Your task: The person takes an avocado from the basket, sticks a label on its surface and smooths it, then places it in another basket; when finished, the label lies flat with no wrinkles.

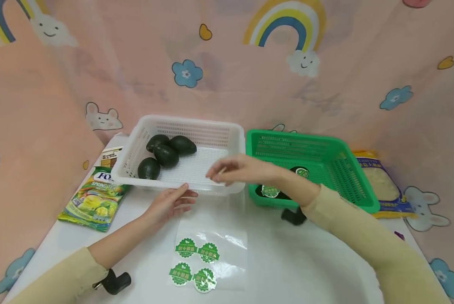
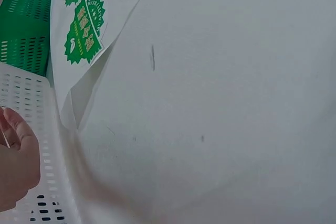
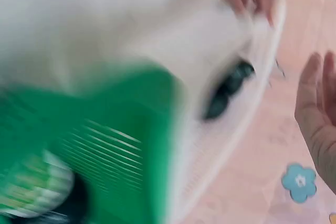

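My left hand point(image 1: 169, 204) is at the front rim of the white basket point(image 1: 207, 185); its thumb touches the rim and its fingers lie loosely apart below. Several dark green avocados point(image 1: 167, 156) are heaped in the left part of that basket. Over its front right corner hovers my right hand point(image 1: 246, 171), fingers loosely bent and nothing visible between them. In the right wrist view the right hand point(image 3: 320, 119) also holds nothing visible. A clear sheet with several round green stickers point(image 1: 205, 279) lies on the table in front.
A green basket point(image 1: 348, 177) stands right of the white one; avocados with green stickers point(image 1: 270, 192) lie in it, partly hidden by my right arm. On the left are a green candy bag point(image 1: 95, 200) and a brown-and-white packet point(image 1: 110, 156). Behind the green basket's right side lies a yellow-blue bag point(image 1: 382, 185).
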Action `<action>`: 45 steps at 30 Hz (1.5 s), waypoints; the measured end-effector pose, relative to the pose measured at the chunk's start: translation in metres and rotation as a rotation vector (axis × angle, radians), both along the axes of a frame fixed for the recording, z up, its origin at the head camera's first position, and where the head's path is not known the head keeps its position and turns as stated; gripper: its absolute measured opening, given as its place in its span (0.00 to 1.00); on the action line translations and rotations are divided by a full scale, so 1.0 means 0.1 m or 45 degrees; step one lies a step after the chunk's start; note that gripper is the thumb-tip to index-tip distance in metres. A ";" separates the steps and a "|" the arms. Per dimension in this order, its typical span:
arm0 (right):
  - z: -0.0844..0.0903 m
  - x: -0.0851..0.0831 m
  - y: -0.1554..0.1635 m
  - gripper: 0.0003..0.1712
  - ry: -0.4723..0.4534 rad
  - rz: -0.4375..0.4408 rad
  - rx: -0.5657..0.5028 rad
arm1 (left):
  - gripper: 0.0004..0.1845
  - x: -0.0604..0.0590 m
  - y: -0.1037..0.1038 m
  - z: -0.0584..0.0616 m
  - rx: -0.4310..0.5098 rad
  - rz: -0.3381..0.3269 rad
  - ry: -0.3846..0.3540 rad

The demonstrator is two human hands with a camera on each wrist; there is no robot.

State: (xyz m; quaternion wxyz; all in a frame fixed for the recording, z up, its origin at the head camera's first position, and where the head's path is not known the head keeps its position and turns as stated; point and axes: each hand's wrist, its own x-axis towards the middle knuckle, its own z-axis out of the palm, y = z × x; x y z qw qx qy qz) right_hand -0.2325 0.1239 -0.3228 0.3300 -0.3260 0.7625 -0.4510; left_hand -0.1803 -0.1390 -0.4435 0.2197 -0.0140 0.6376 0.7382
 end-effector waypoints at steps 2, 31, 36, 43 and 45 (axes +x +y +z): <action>0.17 -0.38 -0.27 0.18 0.063 0.072 0.054 | 0.25 -0.03 0.00 0.01 -0.038 -0.008 0.031; -0.03 -1.34 -0.79 0.34 0.576 0.155 0.508 | 0.29 -0.01 0.01 -0.04 -0.167 0.030 0.072; 0.45 -0.79 -0.10 0.35 0.627 0.177 0.318 | 0.28 -0.05 0.05 -0.05 -0.143 0.033 0.095; 0.11 0.43 0.89 0.34 0.648 0.106 0.343 | 0.28 -0.03 0.04 -0.05 -0.135 0.018 0.105; -0.16 0.70 1.07 0.35 0.649 0.064 0.404 | 0.30 -0.02 0.03 -0.05 -0.134 0.012 0.105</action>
